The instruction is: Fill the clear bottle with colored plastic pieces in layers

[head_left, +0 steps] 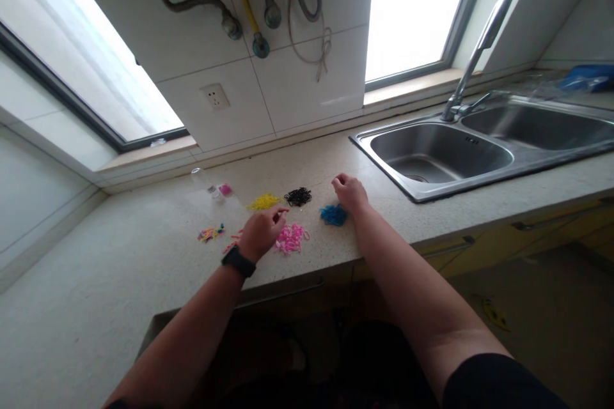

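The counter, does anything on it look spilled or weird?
Nothing looks clearly spilled or broken. The mixed-colour pile at the left end looks different, because the yellow, black, pink and blue piles are mostly one colour. The left hand partly hides the red bits.

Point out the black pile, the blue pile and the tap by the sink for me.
Black pile [298, 197]: head view, middle of the heap.
Blue pile [332, 215]: head view, middle of the heap.
Tap [490, 29]: head view, upper part of its tall, slanting neck.
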Motion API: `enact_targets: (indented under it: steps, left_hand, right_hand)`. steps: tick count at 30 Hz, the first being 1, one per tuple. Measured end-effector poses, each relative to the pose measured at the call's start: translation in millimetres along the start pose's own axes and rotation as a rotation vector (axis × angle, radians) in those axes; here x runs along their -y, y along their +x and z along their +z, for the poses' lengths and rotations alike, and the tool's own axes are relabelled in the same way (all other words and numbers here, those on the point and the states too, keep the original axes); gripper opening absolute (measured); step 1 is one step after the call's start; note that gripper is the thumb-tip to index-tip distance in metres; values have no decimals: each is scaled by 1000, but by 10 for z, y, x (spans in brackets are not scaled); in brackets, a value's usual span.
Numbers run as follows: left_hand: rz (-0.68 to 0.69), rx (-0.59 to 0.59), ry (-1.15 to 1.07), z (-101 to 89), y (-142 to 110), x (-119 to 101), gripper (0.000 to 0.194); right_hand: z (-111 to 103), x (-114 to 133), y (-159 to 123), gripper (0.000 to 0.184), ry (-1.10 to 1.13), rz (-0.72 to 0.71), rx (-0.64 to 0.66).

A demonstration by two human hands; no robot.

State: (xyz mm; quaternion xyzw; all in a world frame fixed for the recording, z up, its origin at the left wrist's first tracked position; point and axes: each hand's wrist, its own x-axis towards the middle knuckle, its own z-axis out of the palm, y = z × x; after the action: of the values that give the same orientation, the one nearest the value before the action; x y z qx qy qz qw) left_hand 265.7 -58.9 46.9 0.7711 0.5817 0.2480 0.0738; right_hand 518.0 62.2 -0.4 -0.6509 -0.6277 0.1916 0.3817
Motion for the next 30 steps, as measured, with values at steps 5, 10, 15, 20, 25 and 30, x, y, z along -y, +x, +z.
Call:
enact_targets:
  steps: [5, 10, 15, 20, 25, 30]
  left_hand:
    - [-154, -121, 127, -554, -469, 1020, 35]
    - [-405, -191, 218, -858, -1003, 1996, 40]
    - [-525, -182, 168, -881, -1095, 2320, 40]
    - [-536, -190, 125, -835, -963, 2308, 36]
    - [-522, -259, 42, -833, -961, 2358, 36]
    - [-531, -311, -41, -838, -967, 2391, 37]
  right_hand:
    - [6, 8, 8, 28, -11, -2, -4]
    - [13, 16, 20, 28, -9, -11, -10]
    - [6, 23, -18, 27, 14, -38, -79]
    - [-34, 233, -171, 26, -15, -179, -245]
    - [246, 982, -403, 24, 8, -504, 17]
    - [917, 1867, -681, 21, 7, -798, 434]
